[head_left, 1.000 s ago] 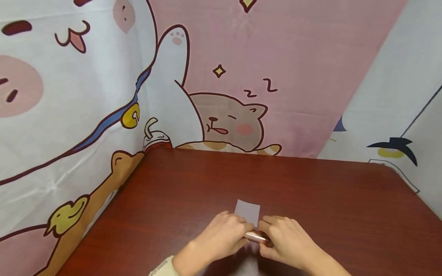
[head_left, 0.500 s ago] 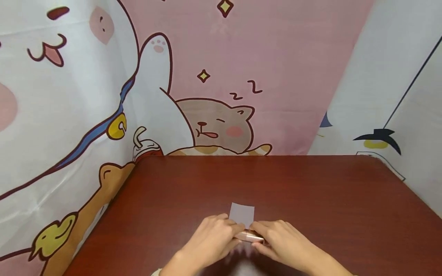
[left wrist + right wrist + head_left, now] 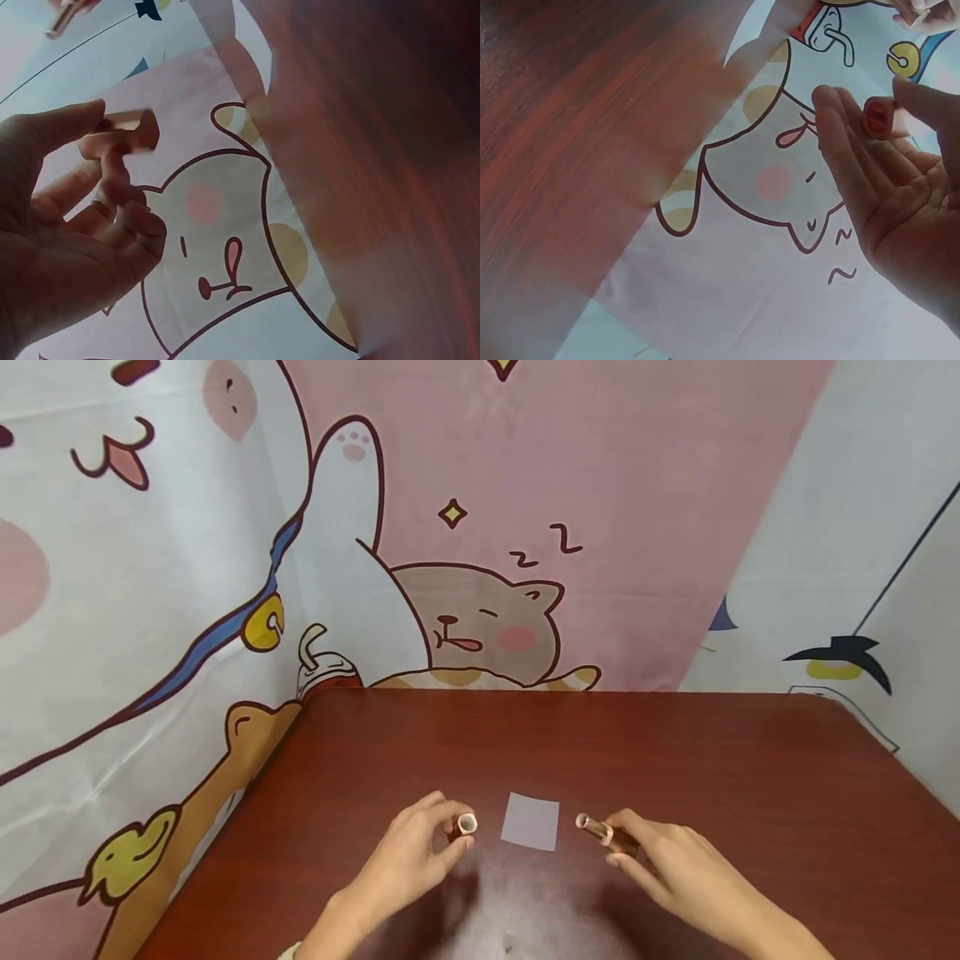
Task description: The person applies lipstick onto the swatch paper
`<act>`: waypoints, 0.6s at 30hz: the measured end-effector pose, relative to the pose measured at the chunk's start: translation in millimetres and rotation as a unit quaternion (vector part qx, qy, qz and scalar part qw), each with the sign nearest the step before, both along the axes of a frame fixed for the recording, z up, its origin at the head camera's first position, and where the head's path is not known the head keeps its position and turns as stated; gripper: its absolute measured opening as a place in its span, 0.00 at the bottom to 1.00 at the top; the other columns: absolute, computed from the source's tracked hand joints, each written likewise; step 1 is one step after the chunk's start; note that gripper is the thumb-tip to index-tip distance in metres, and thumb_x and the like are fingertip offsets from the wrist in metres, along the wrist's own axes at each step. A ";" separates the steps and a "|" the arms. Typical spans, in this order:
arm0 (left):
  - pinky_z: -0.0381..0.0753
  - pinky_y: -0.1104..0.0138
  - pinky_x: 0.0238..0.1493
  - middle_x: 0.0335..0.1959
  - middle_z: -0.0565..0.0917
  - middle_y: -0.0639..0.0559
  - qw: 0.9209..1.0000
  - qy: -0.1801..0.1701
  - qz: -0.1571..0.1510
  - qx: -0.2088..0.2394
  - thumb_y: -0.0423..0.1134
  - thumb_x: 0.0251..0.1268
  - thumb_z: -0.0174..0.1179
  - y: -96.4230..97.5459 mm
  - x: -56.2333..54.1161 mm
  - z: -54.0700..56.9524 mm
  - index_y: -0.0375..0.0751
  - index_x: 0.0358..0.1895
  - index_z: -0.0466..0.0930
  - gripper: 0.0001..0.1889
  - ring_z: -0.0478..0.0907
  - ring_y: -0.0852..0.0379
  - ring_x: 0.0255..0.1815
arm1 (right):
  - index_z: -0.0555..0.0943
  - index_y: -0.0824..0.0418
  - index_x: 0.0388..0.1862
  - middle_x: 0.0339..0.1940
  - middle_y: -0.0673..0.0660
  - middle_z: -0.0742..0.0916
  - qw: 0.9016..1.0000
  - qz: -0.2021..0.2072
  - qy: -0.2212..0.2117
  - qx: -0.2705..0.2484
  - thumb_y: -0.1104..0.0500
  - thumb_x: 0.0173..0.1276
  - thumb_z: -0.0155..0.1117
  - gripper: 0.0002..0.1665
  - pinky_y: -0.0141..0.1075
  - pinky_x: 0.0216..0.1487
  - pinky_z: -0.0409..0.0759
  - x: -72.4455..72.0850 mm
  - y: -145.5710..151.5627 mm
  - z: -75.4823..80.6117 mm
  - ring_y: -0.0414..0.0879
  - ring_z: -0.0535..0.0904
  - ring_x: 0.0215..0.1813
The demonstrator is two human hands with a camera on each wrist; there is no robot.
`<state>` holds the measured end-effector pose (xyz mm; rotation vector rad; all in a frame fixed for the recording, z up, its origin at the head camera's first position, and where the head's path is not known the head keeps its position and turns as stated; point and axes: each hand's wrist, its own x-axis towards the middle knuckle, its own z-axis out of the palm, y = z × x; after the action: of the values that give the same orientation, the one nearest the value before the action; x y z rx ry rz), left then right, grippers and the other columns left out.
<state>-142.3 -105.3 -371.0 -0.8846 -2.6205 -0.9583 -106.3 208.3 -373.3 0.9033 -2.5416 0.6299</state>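
In the head view my left hand point(image 3: 405, 856) pinches a rose-gold lipstick cap point(image 3: 467, 825) between thumb and fingers, its hollow end facing up toward the camera. Across from it, my right hand point(image 3: 675, 864) holds the lipstick point(image 3: 596, 829), whose narrower inner tube points up and left. The left wrist view shows the cap point(image 3: 120, 136), slightly blurred, at the fingertips. From the right wrist, the red end of the lipstick point(image 3: 877, 118) shows between thumb and fingers. Both hands are raised over the table, apart from each other.
A small pale square of paper point(image 3: 531, 822) lies flat on the dark red-brown wooden table point(image 3: 675, 760), between the hands. A cartoon-printed cloth point(image 3: 600, 510) hangs behind the table and along its left side.
Both hands held the closed lipstick together above the paper's near edge. Now cap and lipstick are apart, the left hand having moved left and the right hand right. The whole paper square shows.
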 end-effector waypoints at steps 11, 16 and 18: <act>0.68 0.73 0.22 0.23 0.73 0.63 0.996 -0.053 0.030 -0.059 0.37 0.51 0.68 -3.8 -9.4 -25.1 0.51 0.29 0.77 0.08 0.69 0.67 0.22 | 0.73 0.53 0.46 0.36 0.39 0.79 0.998 -0.022 0.052 0.004 0.67 0.54 0.69 0.22 0.25 0.33 0.73 -1.4 -4.0 -7.5 0.29 0.73 0.34; 0.67 0.70 0.21 0.20 0.72 0.65 0.991 -0.071 0.025 -0.114 0.37 0.50 0.69 -4.8 -9.3 -32.4 0.52 0.25 0.75 0.09 0.67 0.69 0.21 | 0.73 0.56 0.45 0.37 0.40 0.78 0.997 -0.016 0.069 0.002 0.64 0.59 0.66 0.16 0.24 0.34 0.72 -3.2 -4.2 -12.1 0.30 0.73 0.35; 0.66 0.70 0.21 0.18 0.70 0.67 0.988 -0.068 0.022 -0.135 0.38 0.50 0.69 -4.3 -8.7 -33.7 0.53 0.23 0.75 0.10 0.66 0.69 0.20 | 0.73 0.56 0.44 0.35 0.39 0.75 0.997 -0.014 0.072 0.000 0.63 0.61 0.64 0.14 0.22 0.34 0.70 -4.1 -4.6 -13.5 0.30 0.72 0.34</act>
<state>-151.0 -109.6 -404.7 -0.8393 -2.9238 -0.6850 -110.4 203.6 -386.8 0.8794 -2.4211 0.5378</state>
